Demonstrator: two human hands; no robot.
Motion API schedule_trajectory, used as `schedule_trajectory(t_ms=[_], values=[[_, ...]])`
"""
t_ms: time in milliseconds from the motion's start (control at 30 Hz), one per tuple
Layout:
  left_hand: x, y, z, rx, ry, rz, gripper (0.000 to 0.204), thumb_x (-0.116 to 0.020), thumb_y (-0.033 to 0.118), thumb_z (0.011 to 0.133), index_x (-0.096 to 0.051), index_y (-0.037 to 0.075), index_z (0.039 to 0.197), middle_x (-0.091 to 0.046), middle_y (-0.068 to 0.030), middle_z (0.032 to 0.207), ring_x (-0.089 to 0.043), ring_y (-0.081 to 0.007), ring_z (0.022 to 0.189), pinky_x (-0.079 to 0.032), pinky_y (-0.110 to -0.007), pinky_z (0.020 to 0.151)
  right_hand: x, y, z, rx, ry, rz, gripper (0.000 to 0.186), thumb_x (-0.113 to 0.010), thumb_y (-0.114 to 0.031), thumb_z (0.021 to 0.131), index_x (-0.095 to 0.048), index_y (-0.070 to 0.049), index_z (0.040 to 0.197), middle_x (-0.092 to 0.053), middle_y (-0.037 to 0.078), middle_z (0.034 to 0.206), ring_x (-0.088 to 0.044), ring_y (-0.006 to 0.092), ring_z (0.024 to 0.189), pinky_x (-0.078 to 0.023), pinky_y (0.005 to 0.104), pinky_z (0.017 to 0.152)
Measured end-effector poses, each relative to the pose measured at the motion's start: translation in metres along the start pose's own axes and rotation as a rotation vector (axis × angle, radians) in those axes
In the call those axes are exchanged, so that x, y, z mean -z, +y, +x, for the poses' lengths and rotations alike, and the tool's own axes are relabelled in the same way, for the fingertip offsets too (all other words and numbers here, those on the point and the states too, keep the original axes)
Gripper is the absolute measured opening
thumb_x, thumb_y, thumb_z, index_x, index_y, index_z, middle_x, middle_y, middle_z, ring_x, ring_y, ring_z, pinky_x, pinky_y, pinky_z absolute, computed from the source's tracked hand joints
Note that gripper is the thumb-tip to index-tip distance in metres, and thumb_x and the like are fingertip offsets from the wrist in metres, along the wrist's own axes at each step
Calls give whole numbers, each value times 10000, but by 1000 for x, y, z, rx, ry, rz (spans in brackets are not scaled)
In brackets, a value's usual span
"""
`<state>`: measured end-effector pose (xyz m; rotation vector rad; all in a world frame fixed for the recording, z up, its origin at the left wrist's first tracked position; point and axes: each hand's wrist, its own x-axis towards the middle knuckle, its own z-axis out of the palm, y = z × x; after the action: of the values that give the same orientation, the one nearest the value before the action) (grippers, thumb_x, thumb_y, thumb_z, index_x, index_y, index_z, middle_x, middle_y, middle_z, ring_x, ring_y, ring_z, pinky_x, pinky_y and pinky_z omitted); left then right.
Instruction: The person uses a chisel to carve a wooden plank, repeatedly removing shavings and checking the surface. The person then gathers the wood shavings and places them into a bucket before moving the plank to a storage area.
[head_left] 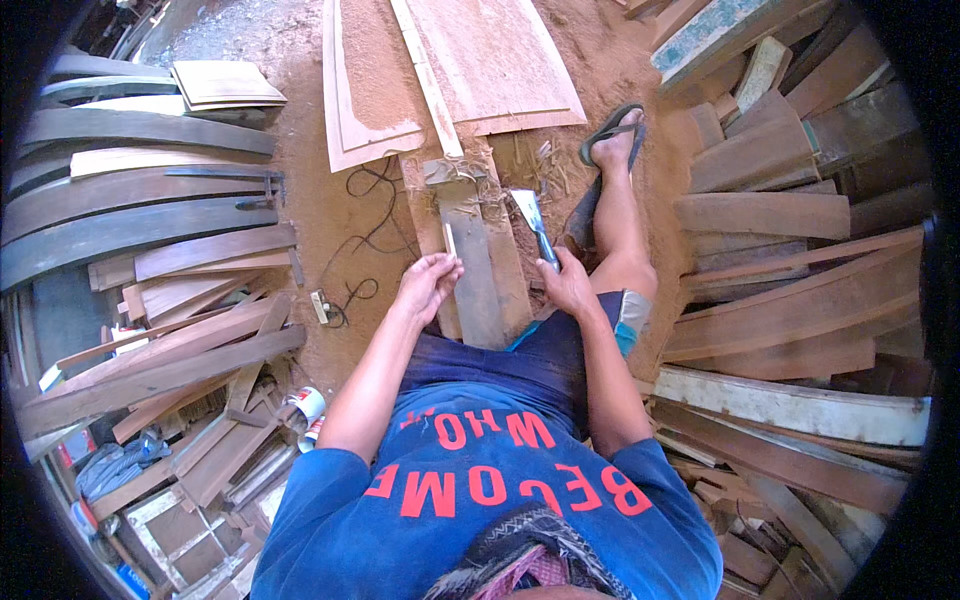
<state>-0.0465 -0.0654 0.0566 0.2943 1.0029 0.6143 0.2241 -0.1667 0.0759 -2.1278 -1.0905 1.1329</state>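
My right hand (571, 286) is closed around the dark handle of a putty knife (530, 217), its pale, broad blade pointing up and away from me. My left hand (430, 286) is pinched on a short, thin wood strip (449, 241) that stands out past the fingertips. Between both hands lies a low wooden bench (478, 262) with a dark grey strip down its middle. Beyond the hands, shavings and a flat metal-looking piece (450, 171) rest on the bench's far part.
Dusty wooden panels (500, 60) lie ahead, with a long narrow batten (428, 80) over them. Stacked boards (150, 190) line the left and more planks (800, 290) the right. A dark cord (375, 225) loops on the sawdust floor. A white can (308, 403) stands at lower left.
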Motion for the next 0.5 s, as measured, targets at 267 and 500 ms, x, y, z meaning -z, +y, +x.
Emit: schedule_trajectory(t_ms=[267,500], values=[[-27,4,93,-136,224,-104,119,-633,-25,950,-601,-58,1061,-686,-143,1004,-710,-217,863,-629,-264,785,-34,-57,-35,-121,-140,276,342,-604,-298,999,-591,-30,1211,-637,131,794,-644,209,611,-531,373,567],[-22,4,100,-99,226,-126,132,-599,-26,964,-619,-67,1088,-684,-122,1031,-679,-220,932,-610,-319,889,-51,-58,-19,35,-85,77,449,-546,-355,1001,-572,-28,1308,-667,329,1076,-636,500,1051,-493,525,919]])
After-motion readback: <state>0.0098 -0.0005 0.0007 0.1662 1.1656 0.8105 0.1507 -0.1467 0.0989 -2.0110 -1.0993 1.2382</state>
